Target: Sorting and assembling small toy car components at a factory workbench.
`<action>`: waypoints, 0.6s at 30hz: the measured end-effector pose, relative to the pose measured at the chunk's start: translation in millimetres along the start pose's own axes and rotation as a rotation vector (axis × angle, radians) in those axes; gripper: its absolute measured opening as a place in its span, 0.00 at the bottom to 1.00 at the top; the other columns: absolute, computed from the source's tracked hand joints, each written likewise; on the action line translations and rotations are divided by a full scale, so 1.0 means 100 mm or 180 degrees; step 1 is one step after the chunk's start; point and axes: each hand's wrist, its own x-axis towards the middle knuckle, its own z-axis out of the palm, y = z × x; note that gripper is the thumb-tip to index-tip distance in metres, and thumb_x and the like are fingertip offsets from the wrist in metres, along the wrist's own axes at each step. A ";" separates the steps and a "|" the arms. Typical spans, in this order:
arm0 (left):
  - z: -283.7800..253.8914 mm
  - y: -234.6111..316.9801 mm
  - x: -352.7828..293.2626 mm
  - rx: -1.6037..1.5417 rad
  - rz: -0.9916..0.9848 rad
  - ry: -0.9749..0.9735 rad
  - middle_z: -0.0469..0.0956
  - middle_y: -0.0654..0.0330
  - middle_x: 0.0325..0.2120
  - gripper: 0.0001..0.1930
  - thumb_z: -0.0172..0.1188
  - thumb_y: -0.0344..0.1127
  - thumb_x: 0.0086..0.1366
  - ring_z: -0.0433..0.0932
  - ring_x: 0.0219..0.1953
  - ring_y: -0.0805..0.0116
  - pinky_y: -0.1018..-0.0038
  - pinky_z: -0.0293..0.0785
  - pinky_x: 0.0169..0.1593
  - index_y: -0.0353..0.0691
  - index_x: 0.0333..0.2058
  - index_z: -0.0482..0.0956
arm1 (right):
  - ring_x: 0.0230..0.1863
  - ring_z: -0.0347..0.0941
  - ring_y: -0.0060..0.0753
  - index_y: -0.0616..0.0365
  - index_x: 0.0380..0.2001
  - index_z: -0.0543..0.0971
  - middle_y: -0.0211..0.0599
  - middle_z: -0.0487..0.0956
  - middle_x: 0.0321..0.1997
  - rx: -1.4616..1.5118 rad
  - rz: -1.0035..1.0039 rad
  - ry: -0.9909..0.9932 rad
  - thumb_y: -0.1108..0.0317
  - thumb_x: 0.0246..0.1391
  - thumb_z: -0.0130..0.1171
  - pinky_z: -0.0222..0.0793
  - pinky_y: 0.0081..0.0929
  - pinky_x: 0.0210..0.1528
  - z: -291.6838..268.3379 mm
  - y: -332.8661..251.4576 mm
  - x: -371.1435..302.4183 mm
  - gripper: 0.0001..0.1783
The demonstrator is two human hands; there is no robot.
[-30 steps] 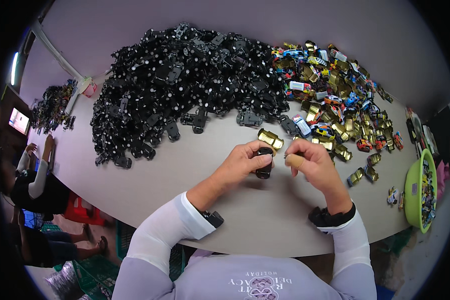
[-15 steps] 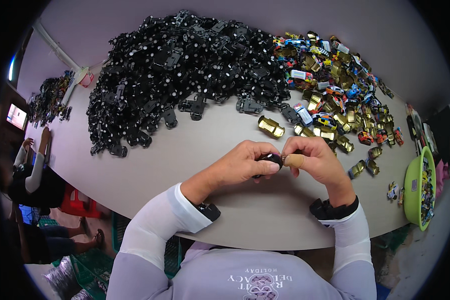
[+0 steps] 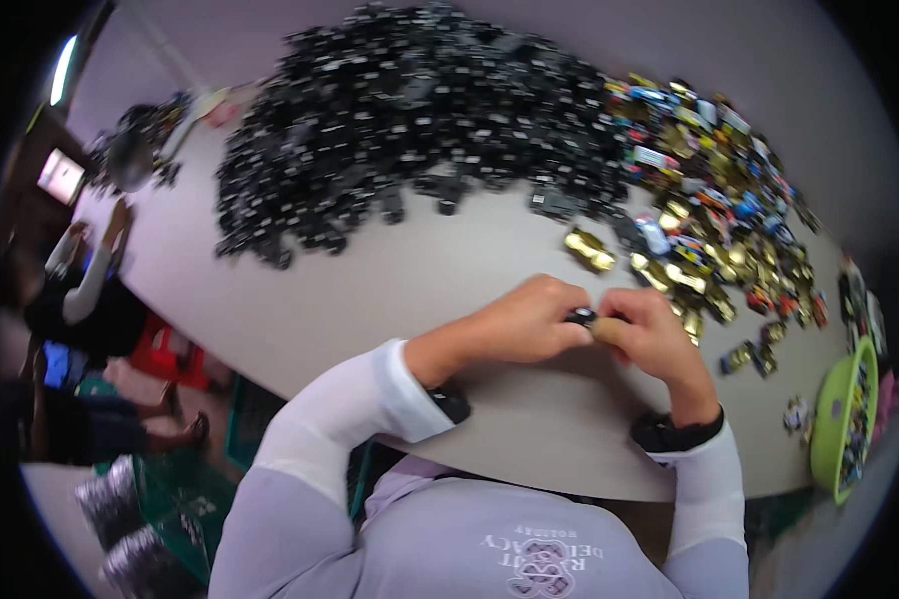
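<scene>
Gripping a black part (image 3: 580, 316) in our left hand (image 3: 531, 319), we meet it with our right hand (image 3: 651, 331), closing the earlier gap; right pinch unclear; work now seems two-handed.

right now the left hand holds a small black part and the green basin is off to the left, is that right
Wrong side: the head view shows the green basin off to the person's right. The left hand does hold a small black part.
</scene>
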 end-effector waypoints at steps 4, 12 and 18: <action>-0.13 0.04 -0.21 0.0423 -0.0014 -0.0067 0.77 0.51 0.21 0.12 0.59 0.36 0.53 0.75 0.24 0.53 0.64 0.69 0.30 0.33 0.31 0.76 | 0.16 0.64 0.15 0.62 0.21 0.73 0.26 0.69 0.13 -0.0216 -0.0164 -0.0120 0.75 0.45 0.56 0.57 0.17 0.17 0.15 0.07 0.00 0.03; -1.03 0.43 -1.78 0.0795 -0.0933 0.0084 0.72 0.57 0.25 0.14 0.59 0.39 0.55 0.72 0.26 0.59 0.68 0.69 0.33 0.37 0.36 0.71 | 0.20 0.63 0.12 0.60 0.34 0.73 0.25 0.70 0.25 0.0460 -0.0410 0.0528 0.78 0.47 0.54 0.59 0.13 0.19 -0.04 0.34 0.08 0.09; -1.28 0.61 -2.73 0.2168 -0.3003 0.0846 0.79 0.52 0.29 0.17 0.64 0.36 0.46 0.77 0.33 0.53 0.65 0.72 0.40 0.39 0.37 0.76 | 0.22 0.60 0.11 0.60 0.32 0.72 0.22 0.67 0.26 -0.0359 -0.0651 0.1176 0.78 0.46 0.52 0.54 0.11 0.23 -0.15 0.46 0.26 0.08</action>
